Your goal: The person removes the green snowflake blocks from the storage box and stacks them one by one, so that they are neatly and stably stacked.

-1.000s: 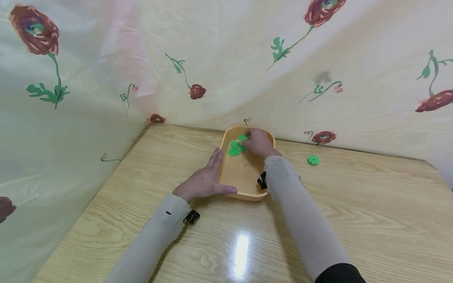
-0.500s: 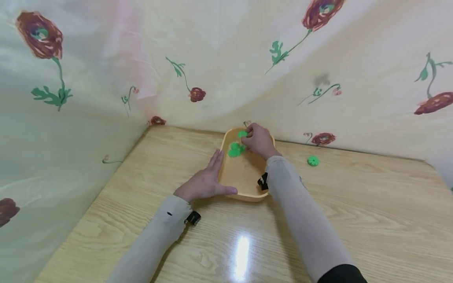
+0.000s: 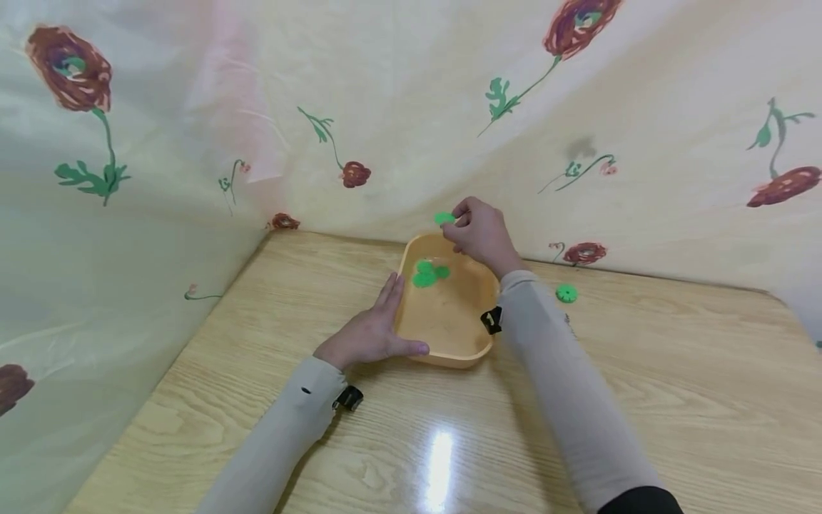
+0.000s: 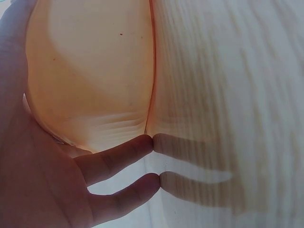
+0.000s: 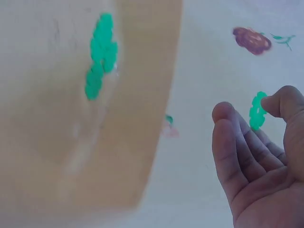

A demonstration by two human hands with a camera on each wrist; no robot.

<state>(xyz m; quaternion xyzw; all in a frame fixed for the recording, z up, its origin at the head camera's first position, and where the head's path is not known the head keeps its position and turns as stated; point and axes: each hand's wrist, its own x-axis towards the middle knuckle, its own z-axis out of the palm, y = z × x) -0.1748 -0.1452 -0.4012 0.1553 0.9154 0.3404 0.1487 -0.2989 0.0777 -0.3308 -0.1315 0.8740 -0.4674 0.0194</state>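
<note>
A loose disc (image 3: pixel 566 293) lay at three o'clock from the tray (image 3: pixel 449 325), remaining discs (image 3: pixel 424 279) inside toward eleven. The right hand (image 3: pixel 486 234) pinched one disc (image 3: pixel 443 218) at twelve; the left hand (image 3: pixel 367 332), thumb spread, touched nine.

Before you, a wood-grain table (image 3: pixel 681 385) bears a bright streak of reflected light (image 3: pixel 439 471) on its near part, while a pale, creased sheet (image 3: pixel 411 78) printed with red-brown flowers (image 3: pixel 355 174) and green leaves (image 3: pixel 103 184) rises along its far and left sides.
</note>
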